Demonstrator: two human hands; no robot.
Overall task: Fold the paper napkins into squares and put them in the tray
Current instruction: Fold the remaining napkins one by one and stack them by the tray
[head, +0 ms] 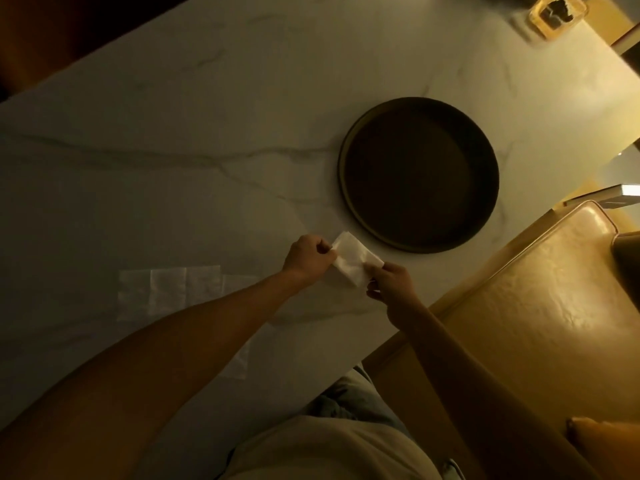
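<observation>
A white paper napkin (353, 263), partly folded, is held just above the marble table between both hands. My left hand (306, 259) pinches its left end, and my right hand (389, 284) pinches its lower right corner. The round dark tray (348, 188) lies on the table just beyond and to the right of the napkin, with nothing in it. Unfolded napkins (169, 292) lie flat on the table under and left of my left forearm; another napkin (242, 362) shows near the table's front edge.
The white marble table (173, 150) fills most of the view. A tan leather chair (540, 313) stands close at the right, along the table's edge. A glass ashtray (557, 17) sits at the far right corner.
</observation>
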